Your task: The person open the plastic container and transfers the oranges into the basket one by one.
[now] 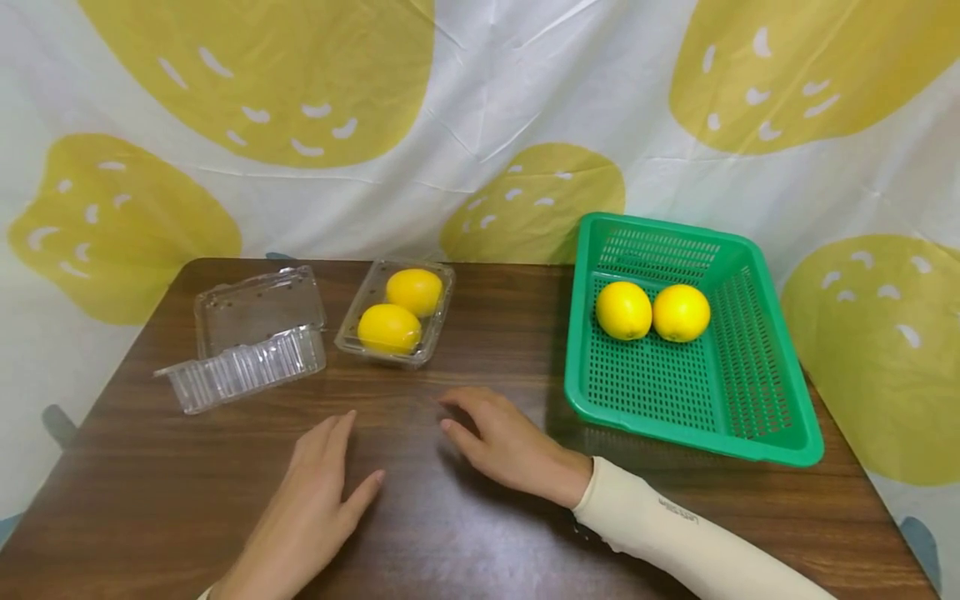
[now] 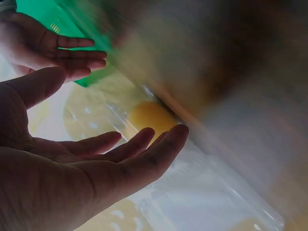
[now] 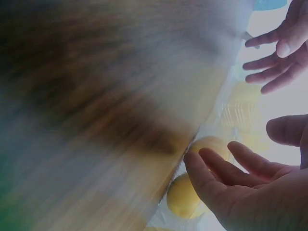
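Note:
My left hand (image 1: 311,492) is over the near part of the table, fingers loosely extended and thumb apart, holding nothing. To its right is my right hand (image 1: 513,442), also relaxed, between the clear box and the green basket. Beyond both hands sits a clear plastic box (image 1: 429,350) with two round yellow fruits (image 1: 389,328) in it. An empty clear clamshell box (image 1: 255,367) lies unfolded at the left. In the left wrist view one yellow fruit (image 2: 150,118) shows behind my fingertips; the right wrist view has two, partly covered by my fingers (image 3: 207,180).
A green perforated basket (image 1: 693,446) stands on the right side of the brown wooden table (image 1: 480,546), with two yellow fruits (image 1: 624,311) side by side inside. A white cloth (image 1: 517,75) printed with big yellow shapes hangs behind the table.

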Demonstrator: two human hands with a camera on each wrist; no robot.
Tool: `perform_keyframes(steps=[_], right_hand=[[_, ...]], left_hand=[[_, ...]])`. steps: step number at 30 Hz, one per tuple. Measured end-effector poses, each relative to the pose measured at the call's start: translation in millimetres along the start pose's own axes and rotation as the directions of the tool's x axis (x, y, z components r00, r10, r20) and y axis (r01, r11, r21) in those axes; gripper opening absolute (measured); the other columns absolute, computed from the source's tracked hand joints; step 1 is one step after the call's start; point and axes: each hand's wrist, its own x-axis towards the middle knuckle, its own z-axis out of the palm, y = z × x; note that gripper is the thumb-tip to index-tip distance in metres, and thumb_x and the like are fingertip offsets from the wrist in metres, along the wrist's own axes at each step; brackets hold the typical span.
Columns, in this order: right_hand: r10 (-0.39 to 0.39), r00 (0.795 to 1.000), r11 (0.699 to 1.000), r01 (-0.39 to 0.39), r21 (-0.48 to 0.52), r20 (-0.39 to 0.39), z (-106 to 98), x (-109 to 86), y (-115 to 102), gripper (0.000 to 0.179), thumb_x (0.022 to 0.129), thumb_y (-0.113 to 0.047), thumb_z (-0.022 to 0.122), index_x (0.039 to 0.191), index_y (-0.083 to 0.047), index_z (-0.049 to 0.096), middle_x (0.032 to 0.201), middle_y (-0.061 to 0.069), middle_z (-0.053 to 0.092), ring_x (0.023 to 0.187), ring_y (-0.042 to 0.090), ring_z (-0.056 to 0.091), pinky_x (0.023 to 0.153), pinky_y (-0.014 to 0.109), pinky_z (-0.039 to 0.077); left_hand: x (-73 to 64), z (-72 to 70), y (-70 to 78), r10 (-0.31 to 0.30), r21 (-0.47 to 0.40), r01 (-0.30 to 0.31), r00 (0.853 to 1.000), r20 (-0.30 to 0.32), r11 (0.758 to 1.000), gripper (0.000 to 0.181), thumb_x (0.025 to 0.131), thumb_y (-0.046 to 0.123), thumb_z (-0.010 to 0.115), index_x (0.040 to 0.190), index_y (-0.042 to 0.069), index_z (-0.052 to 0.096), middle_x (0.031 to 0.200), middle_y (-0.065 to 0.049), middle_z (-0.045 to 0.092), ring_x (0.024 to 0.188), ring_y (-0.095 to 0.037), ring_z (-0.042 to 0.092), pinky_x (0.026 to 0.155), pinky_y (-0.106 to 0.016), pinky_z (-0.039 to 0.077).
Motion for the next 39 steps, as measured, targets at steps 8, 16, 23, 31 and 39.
perform_keyframes(steps=[8, 16, 23, 31, 39], right_hand=[[0.007, 0.999, 1.0, -0.008, -0.027, -0.031, -9, -15.0, 6, 0.042, 0.111, -0.02, 0.065, 0.146, 0.002, 0.065, 0.148, 0.017, 0.067, 0.142, 0.034, 0.059, 0.123, 0.052, 0.045], [0.016, 0.998, 0.996, -0.021, -0.084, -0.063, -16, -29.3, 15, 0.046, 0.11, -0.021, 0.066, 0.149, 0.003, 0.062, 0.153, 0.018, 0.063, 0.146, 0.034, 0.055, 0.124, 0.054, 0.043], [0.034, 0.996, 0.993, -0.044, -0.111, -0.087, -20, -36.9, 21, 0.048, 0.109, -0.022, 0.067, 0.149, 0.003, 0.062, 0.156, 0.022, 0.059, 0.149, 0.038, 0.052, 0.125, 0.056, 0.041], [0.059, 0.994, 0.992, -0.068, -0.106, -0.09, -20, -45.1, 25, 0.049, 0.11, -0.023, 0.066, 0.15, 0.003, 0.06, 0.162, 0.023, 0.053, 0.152, 0.04, 0.047, 0.126, 0.059, 0.039], [0.057, 0.993, 0.99, -0.069, -0.119, -0.101, -20, -49.4, 26, 0.047, 0.11, -0.023, 0.067, 0.15, 0.002, 0.061, 0.161, 0.024, 0.054, 0.151, 0.039, 0.049, 0.125, 0.059, 0.041]], left_hand=[[14.3, 4.2, 12.9, 0.055, 0.007, -0.055, 0.998, -0.006, 0.998, 0.078, 0.098, 0.019, 0.085, 0.158, -0.011, 0.047, 0.154, -0.032, 0.053, 0.143, -0.049, 0.049, 0.117, -0.067, 0.046], [28.0, 10.4, 22.0, 0.098, 0.019, -0.098, 0.995, 0.001, 0.995, 0.077, 0.097, 0.02, 0.086, 0.157, -0.011, 0.05, 0.154, -0.032, 0.053, 0.144, -0.049, 0.05, 0.117, -0.065, 0.047], [41.6, 15.3, 29.0, 0.171, 0.036, -0.17, 0.985, -0.014, 0.985, 0.075, 0.096, 0.02, 0.087, 0.154, -0.011, 0.052, 0.152, -0.032, 0.055, 0.141, -0.049, 0.052, 0.118, -0.063, 0.047], [56.8, 16.5, 36.6, 0.225, 0.098, -0.219, 0.973, -0.06, 0.971, 0.075, 0.095, 0.022, 0.088, 0.153, -0.01, 0.054, 0.149, -0.031, 0.056, 0.136, -0.048, 0.054, 0.106, -0.065, 0.055], [80.9, 16.6, 39.0, 0.291, 0.201, -0.261, 0.947, -0.138, 0.944, 0.07, 0.092, 0.021, 0.091, 0.147, -0.009, 0.058, 0.14, -0.031, 0.058, 0.123, -0.048, 0.056, 0.088, -0.06, 0.061]])
